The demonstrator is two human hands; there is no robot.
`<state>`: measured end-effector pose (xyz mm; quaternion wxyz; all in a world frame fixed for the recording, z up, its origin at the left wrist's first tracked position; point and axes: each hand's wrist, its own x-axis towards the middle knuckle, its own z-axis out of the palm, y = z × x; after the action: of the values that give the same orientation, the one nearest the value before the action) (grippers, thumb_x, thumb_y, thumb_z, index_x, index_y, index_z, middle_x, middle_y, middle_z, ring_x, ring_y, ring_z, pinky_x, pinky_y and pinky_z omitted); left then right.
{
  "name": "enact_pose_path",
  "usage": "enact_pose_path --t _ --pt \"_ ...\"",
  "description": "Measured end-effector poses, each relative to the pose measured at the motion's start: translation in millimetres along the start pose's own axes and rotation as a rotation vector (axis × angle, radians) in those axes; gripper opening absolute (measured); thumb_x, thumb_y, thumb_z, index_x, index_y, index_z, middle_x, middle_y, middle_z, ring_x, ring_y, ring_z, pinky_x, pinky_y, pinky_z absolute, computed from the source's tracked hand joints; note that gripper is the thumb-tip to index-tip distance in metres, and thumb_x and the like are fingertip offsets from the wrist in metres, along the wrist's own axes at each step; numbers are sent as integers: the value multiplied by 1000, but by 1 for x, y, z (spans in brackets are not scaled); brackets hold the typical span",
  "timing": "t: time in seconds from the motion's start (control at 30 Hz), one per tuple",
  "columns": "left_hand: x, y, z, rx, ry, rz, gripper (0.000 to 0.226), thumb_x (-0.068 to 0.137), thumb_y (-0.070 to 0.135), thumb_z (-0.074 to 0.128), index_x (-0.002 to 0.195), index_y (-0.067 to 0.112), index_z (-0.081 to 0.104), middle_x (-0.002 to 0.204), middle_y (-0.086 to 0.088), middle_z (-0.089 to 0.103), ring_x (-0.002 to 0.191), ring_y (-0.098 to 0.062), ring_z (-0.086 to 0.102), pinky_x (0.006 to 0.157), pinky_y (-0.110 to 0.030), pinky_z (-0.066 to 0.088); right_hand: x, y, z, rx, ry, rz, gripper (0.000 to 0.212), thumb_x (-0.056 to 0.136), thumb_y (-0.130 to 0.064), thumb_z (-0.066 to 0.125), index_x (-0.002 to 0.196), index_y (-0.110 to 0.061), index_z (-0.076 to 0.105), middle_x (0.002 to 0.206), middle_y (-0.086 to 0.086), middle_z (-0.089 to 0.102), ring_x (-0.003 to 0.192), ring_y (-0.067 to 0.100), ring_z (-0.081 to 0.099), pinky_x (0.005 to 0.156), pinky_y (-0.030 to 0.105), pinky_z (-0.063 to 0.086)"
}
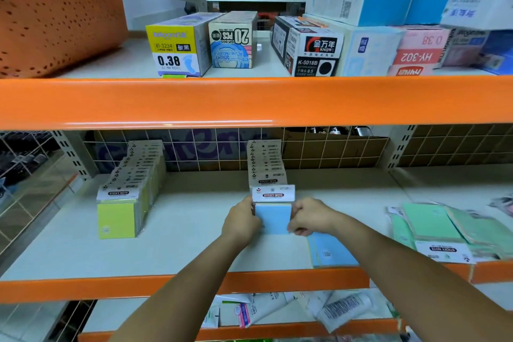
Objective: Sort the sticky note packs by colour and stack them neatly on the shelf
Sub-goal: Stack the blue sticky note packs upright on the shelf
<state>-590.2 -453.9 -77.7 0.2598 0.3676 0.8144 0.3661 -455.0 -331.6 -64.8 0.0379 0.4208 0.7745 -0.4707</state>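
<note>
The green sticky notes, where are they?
The green sticky note packs lie piled at the shelf's right end, right of the right hand.

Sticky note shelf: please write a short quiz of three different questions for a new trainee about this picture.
1. True or false: both hands hold the blue pack.
2. Which colour is the row on the left? A) pink B) yellow-green C) white
3. Where do the loose green packs lie?

Key: 1. True: left hand and right hand grip its sides. 2. B. 3. Flat at the right end of the shelf.
</note>
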Motion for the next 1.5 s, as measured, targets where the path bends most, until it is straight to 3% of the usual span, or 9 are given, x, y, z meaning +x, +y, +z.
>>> enact_pose_path --t 0.1,0.23,0.4,0.5,0.6,1.0,1.27,1.4,1.5 --pt "3 2 10 17 79 -20 41 79 1 54 115 20 53 106 -6 65 90 -25 59 70 -31 48 2 -3 11 -69 97 -58 24 77 -12 76 74 -17 53 69 2 64 59 12 57 56 21 46" --pt "2 1 18 -3 172 -91 23 84 12 60 95 18 40 103 -4 57 78 -20 52 62 -30 37 12 -2 23 -173 307 -56 24 83 -16 69 75 -18 46 86 9 66 81 25 64 64 27 45" --pt "3 -7 20 220 210 -131 39 91 45 55 113 13 48 115 -1 49 106 -25 53 79 -35 44 14 1 29 -174 380 -37 23 83 -22 69 88 -15 48 90 10 64 84 27 62 67 29 45" --pt "1 -20 26 406 161 -25 41 97 45 39 126 18 53 128 -5 50 120 -24 44 96 -37 39 14 3 30 -160 351 -16 24 82 -25 71 94 -11 56 94 8 67 86 26 63 69 31 48" --pt "1 -29 25 484 114 47 43 98 44 37 135 24 45 134 -3 47 125 -23 37 98 -36 36 15 1 30 -218 307 -2 22 84 -26 69 97 -10 64 97 7 69 89 24 65 71 31 50" --pt "8 -30 15 333 66 28 43 97 42 45 139 32 45 132 -1 47 121 -24 37 98 -37 39 17 -10 28 -273 297 64 27 87 -31 66 96 -6 64 95 10 66 84 25 63 64 29 44" --pt "0 -29 9 289 60 15 54 93 43 54 135 11 44 139 -8 47 128 -27 38 100 -34 36 14 -10 24 -241 247 88 20 83 -22 70 80 -11 54 93 7 60 79 25 55 64 28 43" --pt "-9 -26 11 37 138 -80 52 89 34 63 127 6 44 127 -11 52 109 -24 50 89 -32 42 4 -1 3 -134 367 13 43 85 -17 63 127 -12 56 115 12 64 100 29 61 77 32 54" --pt "-17 -14 17 -51 253 -175 33 87 23 61 107 7 41 114 -13 51 96 -28 52 80 -37 46 -9 12 -23 -198 458 -3 19 88 -15 53 103 -17 64 104 10 66 90 28 61 67 26 45"
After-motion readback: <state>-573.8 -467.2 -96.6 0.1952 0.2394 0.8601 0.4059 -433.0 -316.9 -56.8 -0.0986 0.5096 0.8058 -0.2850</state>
